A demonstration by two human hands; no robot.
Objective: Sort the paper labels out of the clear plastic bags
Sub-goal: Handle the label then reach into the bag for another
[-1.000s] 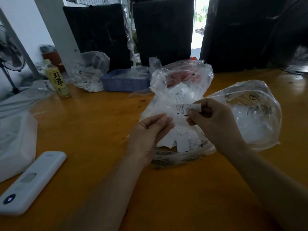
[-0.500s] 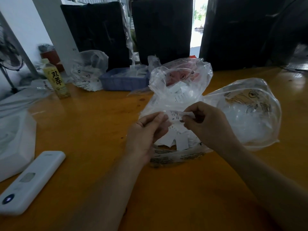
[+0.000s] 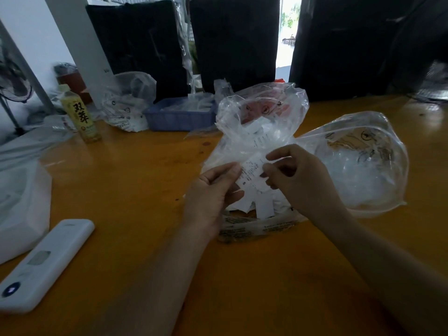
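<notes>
— What changed in the last second?

— My right hand (image 3: 298, 180) came down from holding the paper label (image 3: 252, 174) up alone, and my left hand (image 3: 213, 192) rose to meet it. The label has turned from lying sideways to standing nearly upright between the two.

— How are your hands set on it?

— Both pinch it. My left fingertips hold its left edge, my right thumb and forefinger its upper right edge, with the other right fingers loosely curled.

— What does the label look like?

— A small white rectangular slip, thin and flat, with rows of fine dark print and a single "S" near its lower end. The print is too small for me to read.

— And where is it?

— In the air just above the orange-brown surface (image 3: 135, 190), in front of the open clear plastic bag (image 3: 261, 117).

— Describe that bag.

— Thin, crinkled, glossy film with printed symbols and something reddish showing through its top. More white slips (image 3: 264, 207) lie heaped at its base, some tumbling out.

— Anything beside it?

— A second clear bag (image 3: 363, 163) on the right, puffed up and rounded, with dark printing on its skin and touching the first. Further back stand a blue tray (image 3: 179, 117), a yellow drink bottle (image 3: 80, 115) and another filled bag (image 3: 128, 103). A smooth white remote-shaped device (image 3: 46, 263) lies near my left arm.
</notes>
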